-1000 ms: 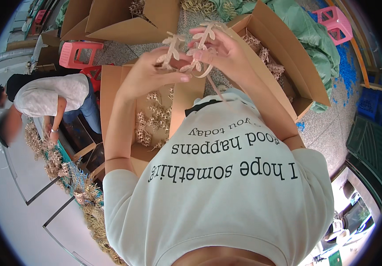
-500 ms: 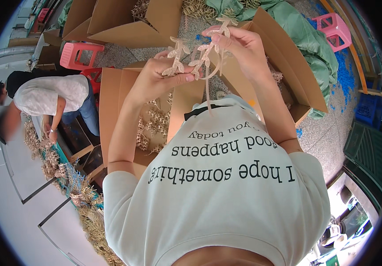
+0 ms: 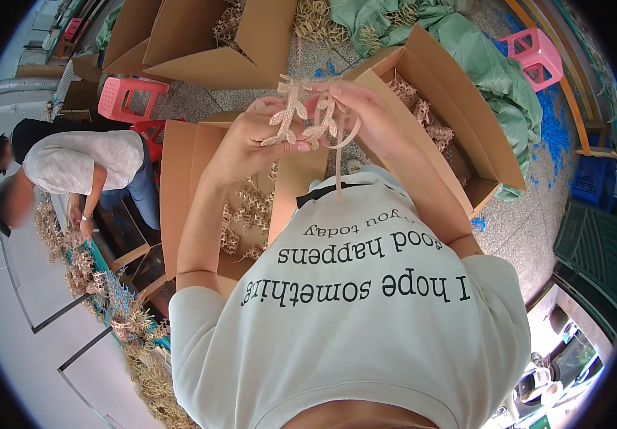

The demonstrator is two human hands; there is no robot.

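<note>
Both my hands are raised in front of my chest, holding pale beige leaf-shaped straps with a glittery surface. My left hand (image 3: 247, 132) is closed, thumb against fingers, on one leaf strap (image 3: 292, 114) that stands upright at its fingertips. Just beside it, my right hand (image 3: 365, 107) pinches the upper end of a second leaf strap (image 3: 325, 118). A thin beige band loops by the right fingers, and a narrow tail hangs toward my shirt. Whether the two straps are joined is hidden by my fingers.
Below my left forearm an open carton (image 3: 185, 179) holds several beige strap pieces; another carton (image 3: 494, 161) stands at the right. Larger cartons (image 3: 201, 53), pink stools (image 3: 128, 96) and green sheeting (image 3: 491, 79) lie beyond. At left a person (image 3: 90, 161) bends over a table piled with straps.
My hands have come lower and closer together. The right-hand strap, earlier raised and slanting up to the right, now stands beside the left one.
</note>
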